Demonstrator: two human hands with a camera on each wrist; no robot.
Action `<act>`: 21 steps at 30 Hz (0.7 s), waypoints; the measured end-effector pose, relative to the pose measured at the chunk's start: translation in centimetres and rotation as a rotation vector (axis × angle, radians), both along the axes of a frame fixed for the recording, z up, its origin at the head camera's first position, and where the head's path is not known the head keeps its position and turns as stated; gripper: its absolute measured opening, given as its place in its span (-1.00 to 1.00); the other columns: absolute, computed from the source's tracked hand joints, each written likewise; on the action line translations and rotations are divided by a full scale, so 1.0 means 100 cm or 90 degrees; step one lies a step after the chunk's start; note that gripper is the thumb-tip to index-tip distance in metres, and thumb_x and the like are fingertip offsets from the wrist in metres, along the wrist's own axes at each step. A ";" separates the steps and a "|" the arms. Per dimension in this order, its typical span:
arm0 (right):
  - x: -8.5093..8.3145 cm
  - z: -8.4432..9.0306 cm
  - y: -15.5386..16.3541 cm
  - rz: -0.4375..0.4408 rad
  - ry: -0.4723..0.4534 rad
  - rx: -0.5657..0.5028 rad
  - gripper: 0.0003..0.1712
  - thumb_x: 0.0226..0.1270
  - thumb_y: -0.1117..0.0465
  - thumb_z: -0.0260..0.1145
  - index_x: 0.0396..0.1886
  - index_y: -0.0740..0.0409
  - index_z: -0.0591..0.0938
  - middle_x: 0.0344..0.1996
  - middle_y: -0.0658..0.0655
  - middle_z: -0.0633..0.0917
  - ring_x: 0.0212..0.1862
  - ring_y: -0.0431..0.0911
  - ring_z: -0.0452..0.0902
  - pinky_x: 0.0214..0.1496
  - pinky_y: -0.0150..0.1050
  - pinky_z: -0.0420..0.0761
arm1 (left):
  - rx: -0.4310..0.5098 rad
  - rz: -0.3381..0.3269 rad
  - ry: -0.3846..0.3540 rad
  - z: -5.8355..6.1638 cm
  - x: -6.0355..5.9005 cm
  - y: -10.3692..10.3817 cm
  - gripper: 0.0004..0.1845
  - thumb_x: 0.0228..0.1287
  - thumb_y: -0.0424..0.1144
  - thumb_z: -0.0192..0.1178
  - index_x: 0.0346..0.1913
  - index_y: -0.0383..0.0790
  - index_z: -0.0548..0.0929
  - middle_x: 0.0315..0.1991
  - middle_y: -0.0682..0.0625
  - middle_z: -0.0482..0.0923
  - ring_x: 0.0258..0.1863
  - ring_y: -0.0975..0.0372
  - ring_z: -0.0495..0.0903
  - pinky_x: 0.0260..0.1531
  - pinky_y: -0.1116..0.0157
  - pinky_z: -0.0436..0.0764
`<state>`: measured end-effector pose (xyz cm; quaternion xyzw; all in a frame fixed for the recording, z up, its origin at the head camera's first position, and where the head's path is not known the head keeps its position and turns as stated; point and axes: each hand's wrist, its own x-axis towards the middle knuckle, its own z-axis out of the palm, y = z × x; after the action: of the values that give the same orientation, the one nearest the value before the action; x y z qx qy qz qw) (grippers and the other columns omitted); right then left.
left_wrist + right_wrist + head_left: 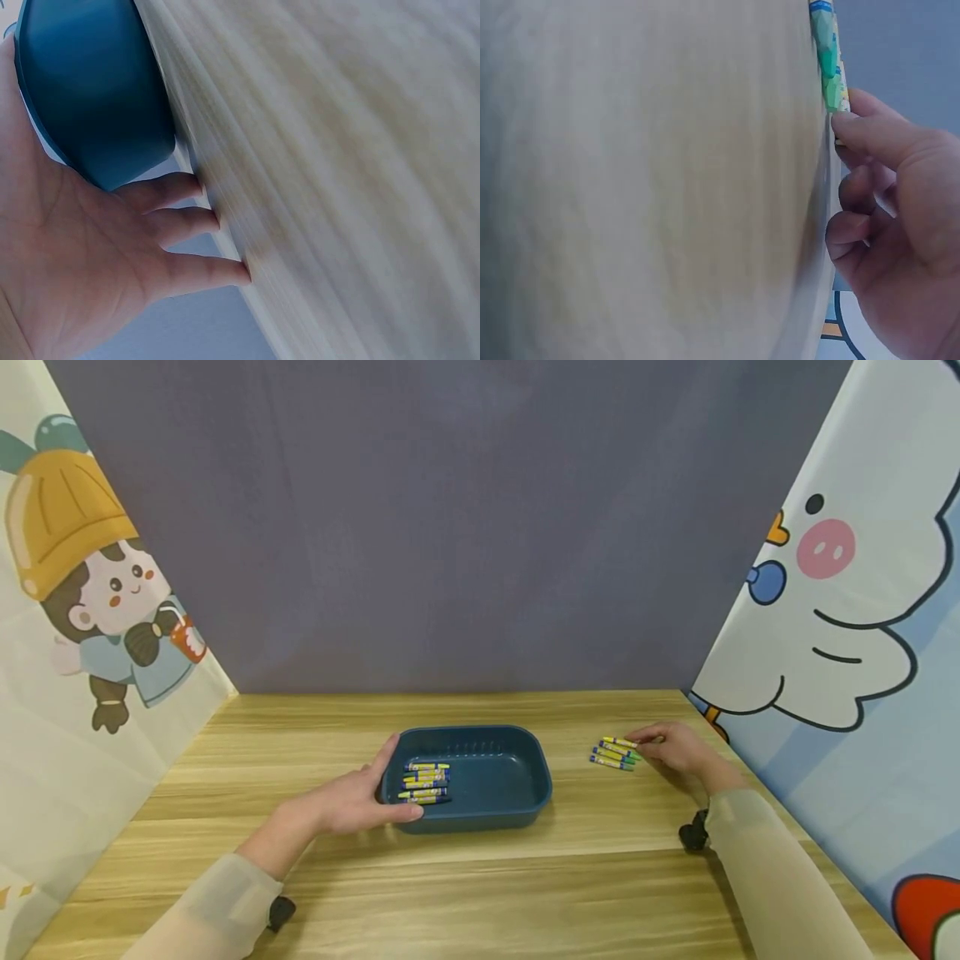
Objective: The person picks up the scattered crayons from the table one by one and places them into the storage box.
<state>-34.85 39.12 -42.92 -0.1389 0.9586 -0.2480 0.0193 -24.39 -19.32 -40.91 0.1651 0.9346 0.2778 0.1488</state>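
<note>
A dark blue rectangular tray (480,821) stands on the table, with several crayons (426,783) in yellow-and-blue wrappers lying side by side at its left end. My left hand (347,797) spans that end, thumb along the near side and index finger at the rim. In the left wrist view, its other fingers (214,271) are straight and spread, tips down at the table. To the tray's right, my right hand (675,747) pinches the end of the farthest crayon (617,742) between thumb and index finger. Several green-tipped crayons (611,762) lie just in front of it.
The wood-grain table (465,893) runs back to a grey panel (465,527). Cartoon-printed panels flank it, a capped figure (127,618) on the left and a white character (855,610) on the right. Dark wrist devices sit at both cuffs.
</note>
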 end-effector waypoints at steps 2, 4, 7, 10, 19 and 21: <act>0.001 0.001 0.001 -0.004 0.003 0.003 -0.66 0.66 0.14 0.36 0.28 0.08 0.82 0.17 0.29 0.81 0.21 0.29 0.70 0.17 0.20 0.69 | 0.000 -0.001 -0.002 0.000 0.000 0.000 0.47 0.29 0.54 0.34 0.81 0.05 -0.48 0.53 -0.52 0.43 0.53 -0.28 0.48 0.45 -0.26 0.49; 0.003 0.005 0.000 -0.010 0.000 0.007 -0.63 0.68 0.08 0.34 0.32 0.05 0.79 0.14 0.22 0.80 0.09 0.14 0.72 0.06 0.04 0.69 | 0.001 -0.003 -0.004 0.000 0.000 0.000 0.47 0.29 0.55 0.34 0.81 0.06 -0.50 0.54 -0.53 0.40 0.54 -0.29 0.46 0.45 -0.26 0.49; 0.005 0.015 -0.004 -0.013 -0.001 -0.006 -0.58 0.72 0.03 0.31 0.38 0.05 0.75 0.13 0.21 0.77 -0.06 -0.01 0.66 -0.11 -0.11 0.60 | 0.000 -0.004 -0.005 0.000 0.000 0.000 0.47 0.29 0.56 0.33 0.80 0.07 -0.51 0.57 -0.54 0.36 0.57 -0.32 0.42 0.47 -0.27 0.47; 0.007 0.026 -0.014 -0.007 0.018 -0.020 -0.57 0.73 0.00 0.30 0.39 0.07 0.74 0.15 0.24 0.76 -0.09 -0.01 0.67 -0.15 -0.12 0.60 | -0.001 -0.005 -0.006 0.001 -0.001 -0.001 0.46 0.30 0.57 0.31 0.80 0.09 -0.52 0.60 -0.54 0.30 0.60 -0.34 0.37 0.49 -0.28 0.45; 0.019 0.056 -0.071 0.055 0.015 -0.087 -0.58 0.72 -0.01 0.32 0.39 0.00 0.75 0.12 0.21 0.74 -0.36 -0.14 0.51 -0.30 -0.16 0.54 | -0.007 0.002 -0.017 0.001 0.000 0.000 0.45 0.29 0.59 0.30 0.81 0.10 -0.49 0.64 -0.56 0.20 0.65 -0.40 0.24 0.51 -0.32 0.40; 0.021 0.059 -0.087 0.075 0.012 -0.114 -0.61 0.70 0.03 0.33 0.37 -0.01 0.76 0.07 0.21 0.73 -0.48 -0.16 0.39 -0.40 -0.19 0.47 | -0.007 0.002 -0.018 0.000 0.001 0.000 0.45 0.29 0.59 0.29 0.81 0.10 -0.49 0.64 -0.56 0.21 0.66 -0.40 0.22 0.52 -0.33 0.38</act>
<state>-32.70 30.47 -36.99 -0.1985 0.9229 -0.3298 0.0126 -24.33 -19.37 -40.87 0.1591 0.9341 0.2752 0.1625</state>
